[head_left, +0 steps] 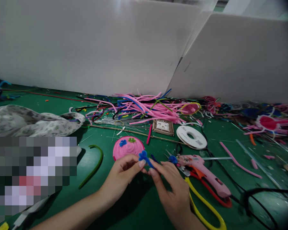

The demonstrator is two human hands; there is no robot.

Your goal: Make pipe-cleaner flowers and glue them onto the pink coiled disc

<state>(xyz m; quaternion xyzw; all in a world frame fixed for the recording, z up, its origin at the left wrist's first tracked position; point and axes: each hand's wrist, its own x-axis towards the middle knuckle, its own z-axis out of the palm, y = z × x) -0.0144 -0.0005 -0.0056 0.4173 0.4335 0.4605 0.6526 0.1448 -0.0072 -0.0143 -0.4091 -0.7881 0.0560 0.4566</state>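
Note:
Between my two hands is a blue pipe cleaner [143, 156], its left end bent into small flower-like loops and its other end a short straight tail. My left hand [127, 171] pinches the looped part between thumb and fingers. The tail is gripped by the fingertips of my right hand [170, 182]. Just behind my left hand lies a round pink coil disc [129, 150] with a blue flower [122, 142] and a green flower [132, 140] on it. Close to my right hand sit another blue piece [173, 159] and a pink glue gun [204, 172].
Scissors with yellow and red handles [206, 204] lie right of my right hand. Behind are a white spool [191, 137], a small framed piece [163, 127] and a heap of pink pipe cleaners [148, 107]. A green pipe cleaner [96, 166] and patterned cloth [33, 121] are left. Black cable [249, 199] runs right.

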